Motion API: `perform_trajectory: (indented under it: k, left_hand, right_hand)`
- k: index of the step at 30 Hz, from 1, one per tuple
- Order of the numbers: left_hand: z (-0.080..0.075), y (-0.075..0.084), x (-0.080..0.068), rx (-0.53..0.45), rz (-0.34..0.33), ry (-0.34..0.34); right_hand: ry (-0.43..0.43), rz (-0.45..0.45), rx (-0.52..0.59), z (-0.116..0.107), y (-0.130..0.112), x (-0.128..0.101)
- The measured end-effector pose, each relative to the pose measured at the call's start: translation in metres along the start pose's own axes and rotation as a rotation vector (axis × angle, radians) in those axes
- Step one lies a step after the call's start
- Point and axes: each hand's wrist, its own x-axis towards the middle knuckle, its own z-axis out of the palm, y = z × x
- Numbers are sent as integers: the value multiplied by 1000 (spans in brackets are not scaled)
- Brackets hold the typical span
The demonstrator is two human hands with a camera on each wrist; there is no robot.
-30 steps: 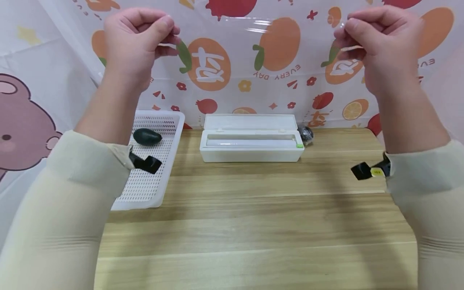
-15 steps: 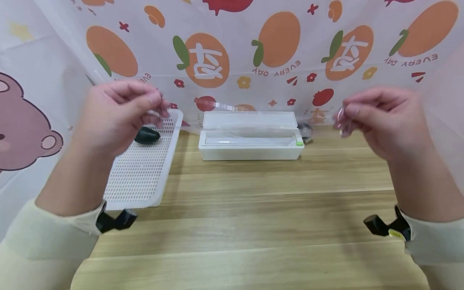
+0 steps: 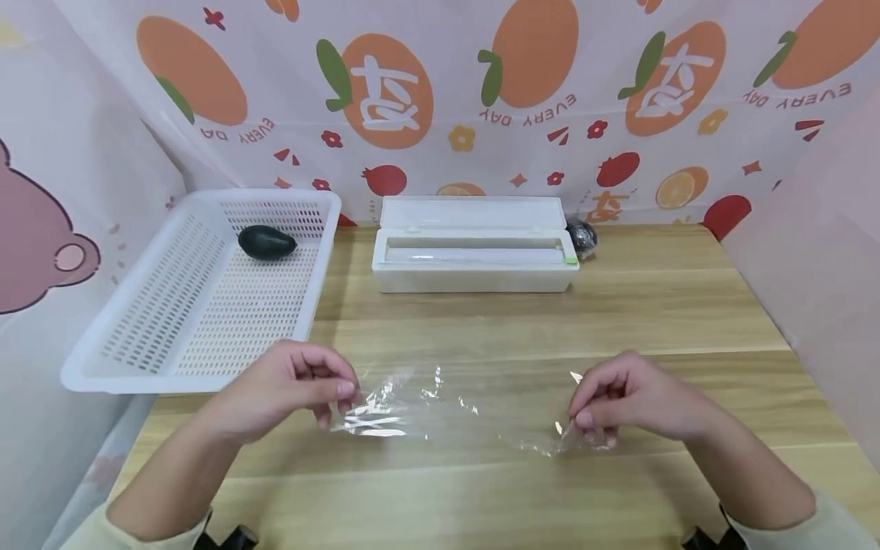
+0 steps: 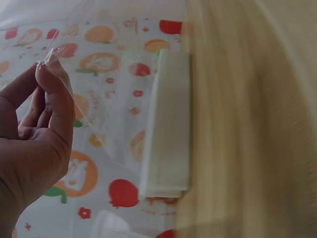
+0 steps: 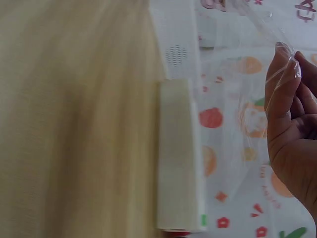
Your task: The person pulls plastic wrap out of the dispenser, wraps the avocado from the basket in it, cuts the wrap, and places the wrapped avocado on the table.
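A clear sheet of plastic wrap [image 3: 447, 412] stretches between my two hands, low over the wooden table in the head view. My left hand [image 3: 292, 389] pinches its left edge between thumb and fingers. At the right edge, my right hand [image 3: 632, 401] pinches it the same way. Both wrist views show the film too, bunched at the left thumb tip [image 4: 44, 74] and at the right fingertips [image 5: 287, 59]. Beyond the sheet stands a white wrap dispenser box [image 3: 474, 279], its lid raised and a roll [image 3: 481, 256] inside.
A white perforated basket [image 3: 186, 382] stands at the left, holding a dark green oval vegetable or fruit [image 3: 266, 242]. Beside the dispenser's right end lies a dark round thing in clear film [image 3: 582, 237]. A fruit-print curtain [image 3: 522, 145] hangs behind the wooden table [image 3: 481, 504].
Both hands have come down from high before the curtain to low over the near table, still pinching the plastic wrap between them. The dispenser and basket stay in place.
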Motion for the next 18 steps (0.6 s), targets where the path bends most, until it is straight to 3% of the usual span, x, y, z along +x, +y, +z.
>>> perform_trajectory:
  k: [5, 12, 18]
  left_hand:
    - [8, -26, -2, 31, -77, -87]
    - [10, -57, 2, 147, -198, -82]
    - [9, -71, 0, 156, -216, -106]
  right_hand:
    - [-41, 78, 46, 12, 30, -2]
    - [-13, 171, -44, 21, 70, 1]
    - [10, 106, -209, 24, 87, 2]
